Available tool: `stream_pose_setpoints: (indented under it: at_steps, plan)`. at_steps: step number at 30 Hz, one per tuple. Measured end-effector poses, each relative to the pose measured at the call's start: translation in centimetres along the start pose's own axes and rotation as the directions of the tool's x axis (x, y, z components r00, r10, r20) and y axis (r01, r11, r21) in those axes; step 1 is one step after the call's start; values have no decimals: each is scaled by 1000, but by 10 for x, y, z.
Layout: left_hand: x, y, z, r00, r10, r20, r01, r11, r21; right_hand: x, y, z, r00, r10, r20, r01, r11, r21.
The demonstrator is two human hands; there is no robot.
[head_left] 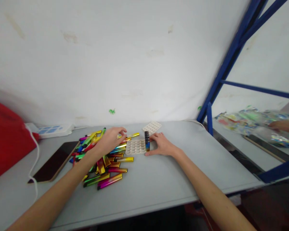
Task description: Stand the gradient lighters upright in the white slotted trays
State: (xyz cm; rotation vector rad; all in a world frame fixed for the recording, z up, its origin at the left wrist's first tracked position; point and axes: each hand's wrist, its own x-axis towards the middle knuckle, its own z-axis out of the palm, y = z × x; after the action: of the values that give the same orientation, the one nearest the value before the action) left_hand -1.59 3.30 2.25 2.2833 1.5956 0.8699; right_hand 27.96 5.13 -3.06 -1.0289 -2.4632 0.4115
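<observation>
A pile of shiny multicoloured sticks (pixel 103 160) lies on the grey table (pixel 159 179). My left hand (pixel 109 139) hovers over the pile's far side, fingers curled in a pinch on something I cannot make out. A cream tray with round holes (pixel 135 147) lies just right of the pile. A few dark sticks (pixel 147 141) stand upright along the tray's right edge. My right hand (pixel 162 145) rests flat on the table beside them, fingers spread and touching the tray's edge. A second holed tray (pixel 152 127) lies farther back.
A dark phone (pixel 55 161) lies at the left beside a white cable (pixel 33 160), a power strip (pixel 53 130) and a red bag (pixel 7 138). A blue metal frame (pixel 221 80) stands at right. Beyond it another person's hand (pixel 285 125) handles shiny packets (pixel 250 122).
</observation>
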Motion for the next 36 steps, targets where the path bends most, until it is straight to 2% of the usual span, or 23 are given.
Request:
stream_pose_setpoints:
  at_steps: [2,4,8,14,19,23,25,28,30,34,36]
  plan:
    - [4,-23,-6,1000,8,5,-8,992,125,0,-1,1,1000,11,3,-11,1000,-10]
    - [5,-39,-8,999,21,42,-28,984,176,0,-1,0,1000,14,9,-14,1000,-11]
    - [5,-52,-8,992,6,125,-22,991,128,-1,-1,0,1000,15,10,-15,1000,-10]
    - [3,-37,-12,995,-33,95,27,997,66,0,1,0,1000,-1,23,2,1000,-13]
    - [-5,-13,-23,991,-133,-25,124,963,-238,-1,-1,-1,1000,-1,13,1,1000,-4]
    - [-10,0,-25,983,-171,-66,133,912,-388,-2,-2,0,1000,6,14,-6,1000,-5]
    - [-12,5,-20,972,-221,-80,152,851,-503,-2,-2,-1,1000,12,16,-12,1000,0]
    - [-14,10,-6,941,-338,-24,210,636,-742,-2,-2,-1,1000,24,15,-24,1000,11]
    - [-16,14,2,928,-370,38,236,509,-827,-3,-3,-1,1000,26,15,-26,1000,14]
    - [-24,26,13,957,-236,171,267,472,-840,-2,-4,-1,1000,21,20,-22,999,25]
    - [-28,33,17,953,-152,262,303,442,-844,-2,-5,-2,999,24,22,-24,999,28]
